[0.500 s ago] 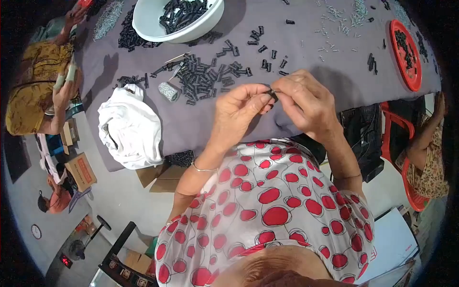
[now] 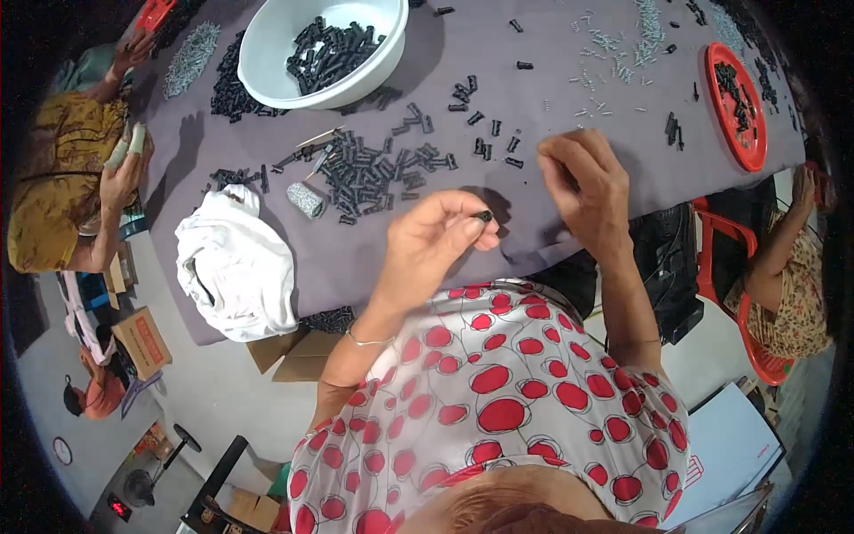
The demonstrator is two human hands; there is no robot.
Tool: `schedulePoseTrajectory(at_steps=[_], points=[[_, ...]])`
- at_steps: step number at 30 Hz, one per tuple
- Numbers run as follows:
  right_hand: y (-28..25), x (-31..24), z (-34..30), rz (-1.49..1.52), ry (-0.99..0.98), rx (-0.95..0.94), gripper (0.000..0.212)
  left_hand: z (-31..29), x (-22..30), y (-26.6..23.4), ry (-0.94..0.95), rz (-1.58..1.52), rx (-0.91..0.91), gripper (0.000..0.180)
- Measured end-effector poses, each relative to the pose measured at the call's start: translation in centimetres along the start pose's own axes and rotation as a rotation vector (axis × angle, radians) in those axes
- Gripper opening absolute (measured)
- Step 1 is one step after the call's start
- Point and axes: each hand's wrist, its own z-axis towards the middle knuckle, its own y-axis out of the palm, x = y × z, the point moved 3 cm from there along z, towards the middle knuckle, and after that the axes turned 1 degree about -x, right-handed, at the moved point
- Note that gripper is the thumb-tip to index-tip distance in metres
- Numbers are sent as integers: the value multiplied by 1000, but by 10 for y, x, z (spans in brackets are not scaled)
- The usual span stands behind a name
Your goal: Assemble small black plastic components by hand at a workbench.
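The right hand (image 2: 587, 182) has moved rightward, apart from the left hand (image 2: 434, 238). Only the left hand now pinches the small black part (image 2: 483, 216).

White cloth (image 2: 236, 271), crumpled, on table (image 2: 356, 267) edge; cardboard box (image 2: 304, 360), open, near it; red chair (image 2: 770, 368), right; round clock (image 2: 62, 451), far left.

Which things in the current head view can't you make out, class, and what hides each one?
Head view: most of the small black part, covered by the left hand.
Head view: whether the right hand holds anything; its own curl hides the inside.
Head view: the far rim of the white bowl, cut off by the upper edge.
Head view: the exact form of each of the silvery pieces, too small to tell.
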Motion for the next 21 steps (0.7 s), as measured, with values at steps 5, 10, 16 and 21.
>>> schedulePoseTrajectory(at_steps=[5,10,16,21], points=[[8,10,12,-9,-116,-88,21,3,-10,-7,-106,-3,-3,17],[15,20,21,70,-164,-209,24,3,-12,-10,-130,-25,-30,20],[21,22,26,-4,-140,-358,21,4,-12,-10,-122,-50,-29,21],[23,19,24,-126,-201,-332,20,5,-11,-9,-128,-5,-24,20]])
